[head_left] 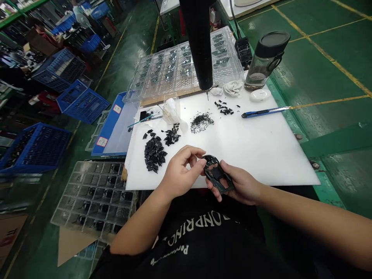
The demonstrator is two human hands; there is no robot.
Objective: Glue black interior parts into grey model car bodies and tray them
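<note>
My right hand is wrapped round a black model car body shell, thumb along its side and fingers beneath. The shell has window-like openings through which skin shows. At its far left end, my left hand is closed, with thumb and forefinger on the shell's edge; whether a small piece sits between those fingertips is hidden. Beyond the hands lies a heap of tiny black screw-like bits. To the left are a pile of black flat pieces and a smaller pile of black parts.
Over the white board hangs a black powered driver, its bit pointing down. Behind stand a clear compartment tray and a bottle. A blue cutter knife lies right; another compartment tray sits lower left.
</note>
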